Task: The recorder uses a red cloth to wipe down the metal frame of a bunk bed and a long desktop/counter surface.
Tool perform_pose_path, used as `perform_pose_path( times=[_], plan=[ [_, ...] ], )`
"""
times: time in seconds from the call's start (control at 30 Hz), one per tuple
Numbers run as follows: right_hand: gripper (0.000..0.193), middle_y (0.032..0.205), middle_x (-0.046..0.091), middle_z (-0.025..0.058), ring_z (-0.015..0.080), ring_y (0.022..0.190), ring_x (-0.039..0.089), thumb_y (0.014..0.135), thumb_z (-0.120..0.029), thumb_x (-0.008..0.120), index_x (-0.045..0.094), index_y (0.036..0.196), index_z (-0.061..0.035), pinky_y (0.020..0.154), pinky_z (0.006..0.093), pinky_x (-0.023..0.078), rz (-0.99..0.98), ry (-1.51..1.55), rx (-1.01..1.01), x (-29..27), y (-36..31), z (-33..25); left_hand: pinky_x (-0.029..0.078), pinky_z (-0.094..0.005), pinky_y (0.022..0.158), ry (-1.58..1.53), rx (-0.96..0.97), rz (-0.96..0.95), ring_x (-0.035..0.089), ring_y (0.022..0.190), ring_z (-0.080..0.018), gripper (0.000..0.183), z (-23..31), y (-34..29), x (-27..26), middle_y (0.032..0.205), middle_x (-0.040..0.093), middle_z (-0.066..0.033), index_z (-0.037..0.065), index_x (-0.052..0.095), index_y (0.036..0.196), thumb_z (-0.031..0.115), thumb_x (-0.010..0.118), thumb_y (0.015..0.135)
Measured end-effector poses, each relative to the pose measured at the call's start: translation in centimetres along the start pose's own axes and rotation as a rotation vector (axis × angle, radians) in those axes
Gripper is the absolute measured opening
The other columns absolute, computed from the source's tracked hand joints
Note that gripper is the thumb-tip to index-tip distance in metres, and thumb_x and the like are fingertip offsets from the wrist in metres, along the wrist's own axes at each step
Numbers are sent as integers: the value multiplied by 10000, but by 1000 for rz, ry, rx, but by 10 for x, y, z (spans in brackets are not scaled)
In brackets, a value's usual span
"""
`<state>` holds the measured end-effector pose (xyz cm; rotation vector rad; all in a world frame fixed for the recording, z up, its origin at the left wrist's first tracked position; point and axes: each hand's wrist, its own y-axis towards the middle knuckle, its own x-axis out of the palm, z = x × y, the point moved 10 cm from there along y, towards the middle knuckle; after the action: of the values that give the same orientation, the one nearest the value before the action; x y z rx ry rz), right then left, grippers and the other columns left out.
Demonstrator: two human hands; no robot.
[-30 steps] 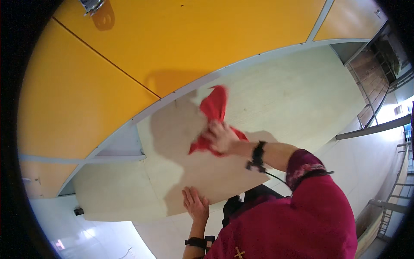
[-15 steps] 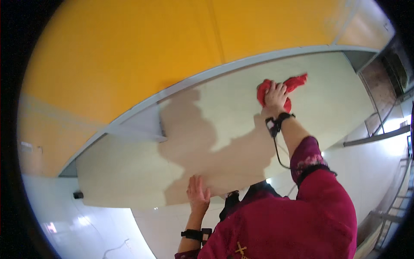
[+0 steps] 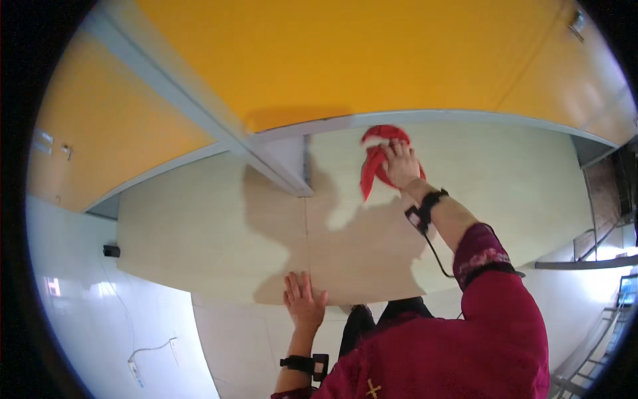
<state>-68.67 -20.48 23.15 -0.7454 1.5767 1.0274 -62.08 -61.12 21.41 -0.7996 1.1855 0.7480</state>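
Note:
A red cloth [image 3: 370,171] lies bunched on a long cream board [image 3: 505,199], close to its far edge. My right hand [image 3: 401,166] presses down on the cloth with fingers spread over it, and part of the cloth is hidden beneath the palm. One loose end of it trails toward the near left. At the board's near edge my left hand [image 3: 304,308] rests flat, fingers apart, holding nothing, beside a seam that crosses the board.
Yellow panels [image 3: 372,60] rise along the far edge. A grey post [image 3: 272,166] juts over the board near its middle. A small black box [image 3: 111,251] is at the left end, with a power strip [image 3: 136,374] lower down. Metal framing [image 3: 578,265] stands at right.
My right hand has swept the cloth left along the board, and its loose end now trails near left instead of far right. My left hand has shifted left along the edge. The view has moved.

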Motion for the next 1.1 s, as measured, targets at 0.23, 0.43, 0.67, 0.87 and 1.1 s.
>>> perform_pose_path(
  times=[0.23, 0.43, 0.67, 0.87, 1.1],
  plan=[
    [509, 1387, 343, 122, 320, 1295, 269, 887, -401, 414, 363, 1341, -177, 1021, 492, 256, -182, -22, -44, 28, 78, -129, 262, -549, 1008, 3, 61, 13, 188, 1330, -409, 751, 10, 5, -4, 1433, 209, -228, 81, 284, 1386, 441, 585, 800],
    [445, 1365, 368, 119, 300, 1267, 321, 841, -334, 518, 468, 1263, -204, 1042, 452, 274, -103, 256, -543, 4, -51, -125, 290, -565, 955, -57, 211, 6, 253, 1285, -435, 740, -5, 2, -17, 1410, 233, -251, 73, 310, 1369, 408, 617, 785],
    [470, 1318, 390, 129, 284, 1233, 356, 859, -342, 492, 437, 1288, -160, 972, 449, 341, -152, -88, 409, -9, -118, 139, 294, -563, 952, -35, 300, 20, 239, 1292, -431, 750, 4, 11, -10, 1406, 239, -247, 75, 320, 1363, 417, 630, 771],
    [426, 1253, 482, 152, 329, 1243, 355, 844, -211, 468, 471, 1246, -69, 1020, 473, 288, -386, -147, 277, 21, -90, -38, 292, -558, 952, 15, 296, 67, 243, 1285, -417, 747, 12, 7, -8, 1396, 258, -235, 94, 341, 1358, 429, 637, 759],
    [368, 1061, 504, 67, 259, 990, 487, 773, -173, 569, 555, 1141, -161, 780, 376, 465, -137, 360, -335, -26, -112, -123, 330, -512, 933, -43, 343, 75, 341, 1206, -377, 601, 21, 15, -2, 1307, 374, -188, 97, 480, 1234, 350, 671, 723]
  ],
)
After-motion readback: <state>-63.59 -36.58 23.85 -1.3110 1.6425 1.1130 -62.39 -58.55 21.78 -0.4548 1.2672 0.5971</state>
